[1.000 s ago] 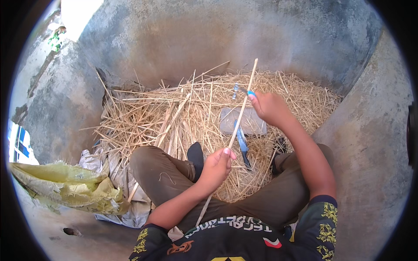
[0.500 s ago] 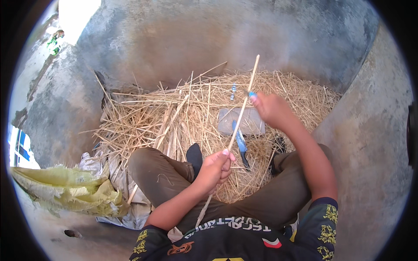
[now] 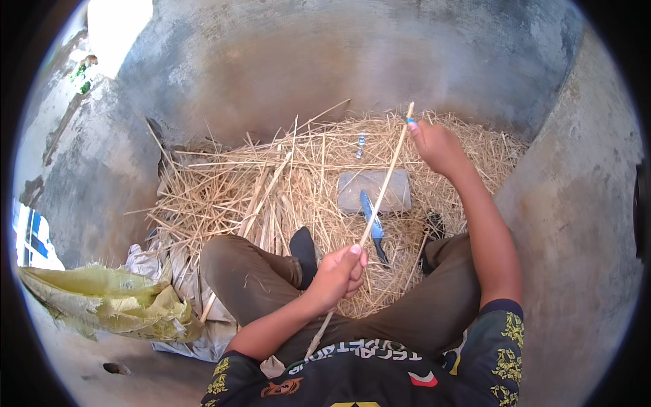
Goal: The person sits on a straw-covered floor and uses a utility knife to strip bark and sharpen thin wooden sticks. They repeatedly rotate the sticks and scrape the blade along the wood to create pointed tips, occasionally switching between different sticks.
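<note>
A long, thin, pale stick (image 3: 388, 178) runs slantwise in front of me, from my lap up and to the right. My left hand (image 3: 336, 277) is closed around its lower part, thumb along the top. Near the stick's upper end, my right hand (image 3: 437, 148) is closed, with a small blue piece (image 3: 411, 121) at the thumb against the stick; its kind is too small to make out. Below the stick lies a knife (image 3: 377, 229) with a blue blade and black handle, its tip on a grey slab (image 3: 399, 188).
Dry straw and stalks (image 3: 210, 186) cover the floor between my crossed legs and the concrete wall (image 3: 305, 68). A small blue-and-white strip (image 3: 360, 144) lies beyond the slab. At left is a torn yellowish sack (image 3: 108, 302); a wall (image 3: 569, 203) rises on the right.
My right hand has moved up and right along the stick, close to its upper end. The stick's top has tipped right and lower; my left hand has shifted slightly right and nearer.
</note>
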Motion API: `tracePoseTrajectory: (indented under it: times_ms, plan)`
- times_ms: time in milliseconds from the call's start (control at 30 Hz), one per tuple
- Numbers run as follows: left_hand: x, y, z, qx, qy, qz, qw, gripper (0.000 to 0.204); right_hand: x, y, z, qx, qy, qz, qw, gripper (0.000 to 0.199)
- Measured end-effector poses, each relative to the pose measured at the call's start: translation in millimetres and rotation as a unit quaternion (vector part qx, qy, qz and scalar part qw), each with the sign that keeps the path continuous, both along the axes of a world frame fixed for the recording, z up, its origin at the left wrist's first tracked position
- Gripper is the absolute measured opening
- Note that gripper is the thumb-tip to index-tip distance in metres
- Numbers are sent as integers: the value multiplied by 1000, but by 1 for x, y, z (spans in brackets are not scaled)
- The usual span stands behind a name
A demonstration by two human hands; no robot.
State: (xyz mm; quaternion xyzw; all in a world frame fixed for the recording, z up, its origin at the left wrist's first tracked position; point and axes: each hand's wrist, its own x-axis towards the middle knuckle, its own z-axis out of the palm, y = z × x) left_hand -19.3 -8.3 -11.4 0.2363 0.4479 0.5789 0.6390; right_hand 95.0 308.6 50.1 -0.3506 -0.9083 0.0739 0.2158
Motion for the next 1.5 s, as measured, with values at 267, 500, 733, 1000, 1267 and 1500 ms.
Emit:
tracePoseTrajectory:
  times_ms: [267, 500, 733, 1000, 1267, 1500]
  plan:
    - [0, 7, -8, 26, 48, -12, 998, 31, 14, 25, 0, -176, 290, -66, 938, 51]
    - [-2, 12, -14, 45, 145, -66, 986, 31, 0, -18, 2, -441, 429, 41, 787, 39]
    - [-6, 7, -1, 56, 281, -178, 941, 32, 10, 21, -3, -427, 541, 6, 724, 28]
    - [-19, 14, -17, 41, 175, -159, 971, 32, 20, 55, -23, -467, 565, -52, 678, 31]
    - [-27, 20, -5, 36, 168, -116, 978, 40, -10, -28, -2, -494, 529, 90, 684, 23]
    - [-12, 23, -17, -1, 76, -191, 979, 40, 19, 43, -19, -318, 556, -108, 760, 27]
